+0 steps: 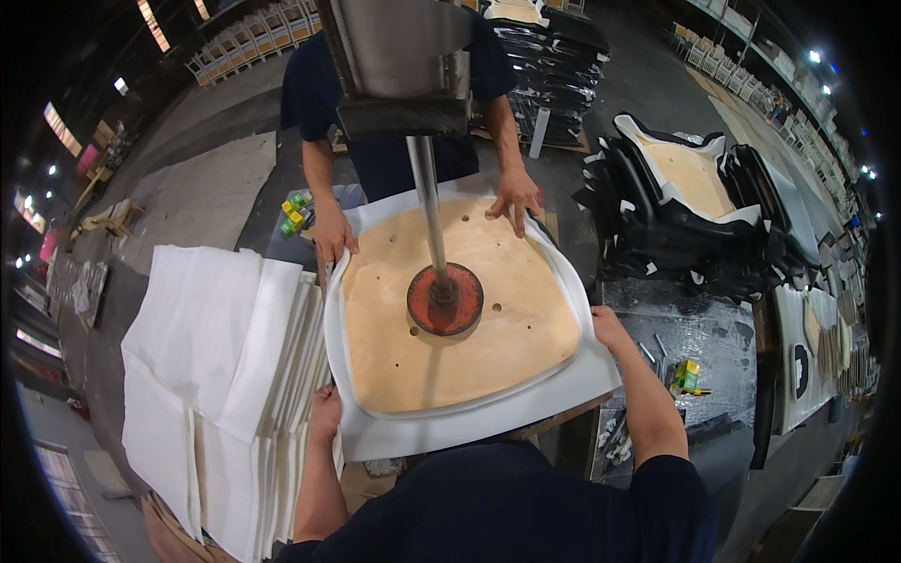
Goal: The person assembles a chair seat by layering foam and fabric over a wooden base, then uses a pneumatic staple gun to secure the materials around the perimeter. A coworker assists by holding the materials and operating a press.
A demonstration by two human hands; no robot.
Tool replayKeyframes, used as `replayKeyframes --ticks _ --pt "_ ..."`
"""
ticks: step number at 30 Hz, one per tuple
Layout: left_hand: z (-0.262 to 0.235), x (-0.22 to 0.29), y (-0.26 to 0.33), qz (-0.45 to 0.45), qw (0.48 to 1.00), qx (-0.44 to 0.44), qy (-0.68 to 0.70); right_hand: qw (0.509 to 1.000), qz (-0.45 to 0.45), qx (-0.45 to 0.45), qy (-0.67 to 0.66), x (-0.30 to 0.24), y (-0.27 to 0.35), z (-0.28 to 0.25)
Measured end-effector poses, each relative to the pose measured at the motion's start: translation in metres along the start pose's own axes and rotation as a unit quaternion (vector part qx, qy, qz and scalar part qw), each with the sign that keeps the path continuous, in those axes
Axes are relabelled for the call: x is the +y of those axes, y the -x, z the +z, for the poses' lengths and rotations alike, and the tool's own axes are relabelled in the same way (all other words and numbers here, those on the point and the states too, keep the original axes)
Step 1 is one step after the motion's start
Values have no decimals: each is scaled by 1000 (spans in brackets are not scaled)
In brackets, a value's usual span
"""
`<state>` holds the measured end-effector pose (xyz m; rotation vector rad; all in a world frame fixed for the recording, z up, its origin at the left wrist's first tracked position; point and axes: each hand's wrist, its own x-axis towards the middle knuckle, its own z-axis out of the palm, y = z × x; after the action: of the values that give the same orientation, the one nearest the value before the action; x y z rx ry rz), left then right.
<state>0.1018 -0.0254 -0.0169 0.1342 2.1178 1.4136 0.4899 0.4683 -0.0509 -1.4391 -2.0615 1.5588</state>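
Note:
A wooden seat panel (516, 361) with several small holes lies face up in front of me. White padding and a pale grey cover sheet (450, 433) stick out around its rim. A round red press plate (462, 317) on a steel rod (425, 188) bears down on the panel's middle. My left hand (325, 413) is closed on the sheet's near left edge. On the right side, my right hand (608, 328) grips the sheet's edge near the corner. Opposite me, a co-worker's hands (514, 201) rest at the far corners of the panel.
At my left stands a stack of white foam sheets (202, 328). Yellow-and-green boxes (688, 377) and small tools lie on the plastic-covered table (727, 347) at right. Behind it are piled black-covered seats (648, 216). The press head (402, 117) hangs over the work.

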Motion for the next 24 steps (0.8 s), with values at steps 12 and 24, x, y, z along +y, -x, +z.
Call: replayKeyframes --ticks 12,24 --pt "3 4 -9 103 980 -9 -169 934 -160 93 306 -42 24 19" --pt "-3 22 -14 174 909 -45 -377 884 -241 93 390 -44 24 25"
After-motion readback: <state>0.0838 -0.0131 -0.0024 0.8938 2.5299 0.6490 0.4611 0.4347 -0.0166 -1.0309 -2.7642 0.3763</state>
